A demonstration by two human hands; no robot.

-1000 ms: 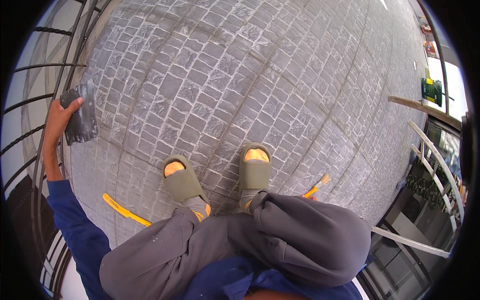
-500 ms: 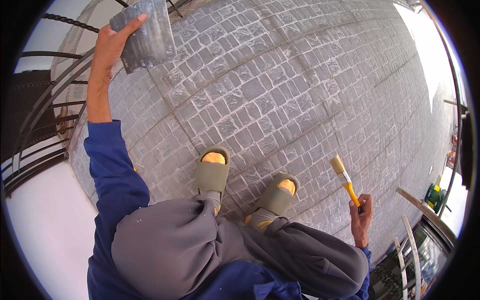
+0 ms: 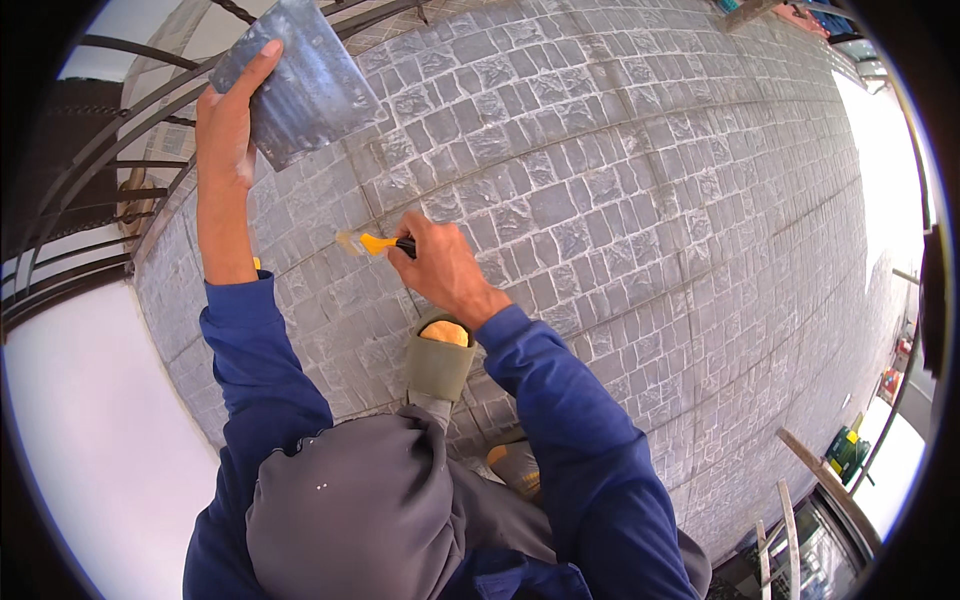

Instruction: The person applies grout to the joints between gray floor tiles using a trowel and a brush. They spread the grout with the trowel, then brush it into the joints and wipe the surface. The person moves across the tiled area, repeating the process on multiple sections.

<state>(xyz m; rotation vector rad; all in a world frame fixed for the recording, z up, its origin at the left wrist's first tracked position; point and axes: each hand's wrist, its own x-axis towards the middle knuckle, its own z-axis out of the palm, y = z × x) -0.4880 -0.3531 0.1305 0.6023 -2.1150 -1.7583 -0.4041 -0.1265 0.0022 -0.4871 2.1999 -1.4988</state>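
Note:
My left hand (image 3: pixel 228 125) grips a flat, roughly rectangular grey sheet (image 3: pixel 312 95) at its left edge, the thumb lying across its face. The sheet looks smudged and slightly shiny, held up near the metal railing. A paintbrush (image 3: pixel 378 243) with a yellow handle and a black end is pinched in my right hand (image 3: pixel 445 262). Its bristles are blurred and point left, below the sheet and apart from it. Both my arms wear blue sleeves.
Grey stone-patterned paving (image 3: pixel 560 200) spreads beneath me. Dark curved railing bars (image 3: pixel 95 195) run along the left, above a white surface (image 3: pixel 105 400). My olive slipper (image 3: pixel 440 368) is below the brush. Pale bars (image 3: pixel 790 530) and a green object (image 3: pixel 848 455) are at lower right.
My right hand has swung the paintbrush from the lower right across to the left, beneath the sheet. The sheet has tilted and shifted slightly in my left hand.

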